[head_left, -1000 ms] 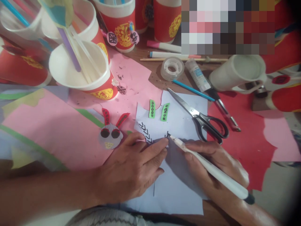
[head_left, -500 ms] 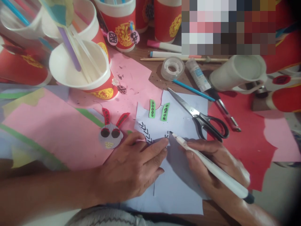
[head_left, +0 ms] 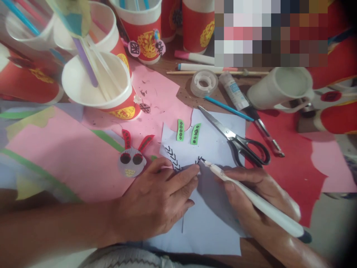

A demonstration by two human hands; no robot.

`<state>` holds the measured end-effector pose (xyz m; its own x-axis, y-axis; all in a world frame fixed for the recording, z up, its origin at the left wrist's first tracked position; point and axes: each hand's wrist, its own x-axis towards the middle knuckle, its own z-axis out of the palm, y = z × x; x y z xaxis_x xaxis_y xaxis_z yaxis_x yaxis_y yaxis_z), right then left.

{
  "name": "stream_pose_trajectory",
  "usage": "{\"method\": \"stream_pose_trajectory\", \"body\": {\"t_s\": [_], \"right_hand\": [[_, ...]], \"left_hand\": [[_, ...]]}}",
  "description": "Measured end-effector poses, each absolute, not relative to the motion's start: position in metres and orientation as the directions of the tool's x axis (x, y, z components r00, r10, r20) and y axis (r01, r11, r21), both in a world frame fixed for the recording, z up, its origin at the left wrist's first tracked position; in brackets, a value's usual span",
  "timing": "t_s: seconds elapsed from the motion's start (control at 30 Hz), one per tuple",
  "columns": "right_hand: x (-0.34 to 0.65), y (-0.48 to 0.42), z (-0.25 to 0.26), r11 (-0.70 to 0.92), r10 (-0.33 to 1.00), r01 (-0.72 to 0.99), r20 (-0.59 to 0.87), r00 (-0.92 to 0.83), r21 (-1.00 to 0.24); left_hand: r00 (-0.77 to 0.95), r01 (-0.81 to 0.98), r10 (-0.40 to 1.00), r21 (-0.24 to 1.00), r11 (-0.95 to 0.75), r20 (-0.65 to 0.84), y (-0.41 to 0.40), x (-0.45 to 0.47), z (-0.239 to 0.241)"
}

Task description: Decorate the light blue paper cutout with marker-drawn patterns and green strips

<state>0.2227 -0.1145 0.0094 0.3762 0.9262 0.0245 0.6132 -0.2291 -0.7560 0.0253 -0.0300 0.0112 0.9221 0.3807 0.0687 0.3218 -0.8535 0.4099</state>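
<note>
My right hand grips a white marker with a dark end. Its black tip touches the pale blue-white paper, where short black strokes show. My left hand lies over the paper with its fingers stretched out, the index fingertip right beside the fresh marks. A column of black chevrons runs down a paper piece left of that fingertip. Above lie two green strips with small black circles drawn on them. Left of my hand rests a paper bug or rabbit head with red ears and dark eyes.
Black-handled scissors lie open on the paper. Behind them are clear tape, a glue stick and a pale mug. Red paper cups holding sticks crowd the left and back. Red paper is at the right.
The marker tip has shifted slightly, with another black stroke now beside my left index fingertip. My right hand has moved a little to the right. My left hand stays in place.
</note>
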Motion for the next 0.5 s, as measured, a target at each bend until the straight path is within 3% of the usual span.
{"method": "stream_pose_trajectory", "body": {"t_s": [0.23,0.5], "right_hand": [[0.2143,-0.1089,0.0144,-0.120,0.896,0.329,0.040,0.441,-0.937],[0.2144,-0.1084,0.0124,-0.115,0.909,0.324,0.032,0.416,-0.939]], "left_hand": [[0.904,0.350,0.424,0.460,-0.816,0.063,-0.0350,0.0228,0.0089],[0.916,0.318,0.397,0.493,-0.810,0.062,-0.0353,0.0220,0.0057]]}}
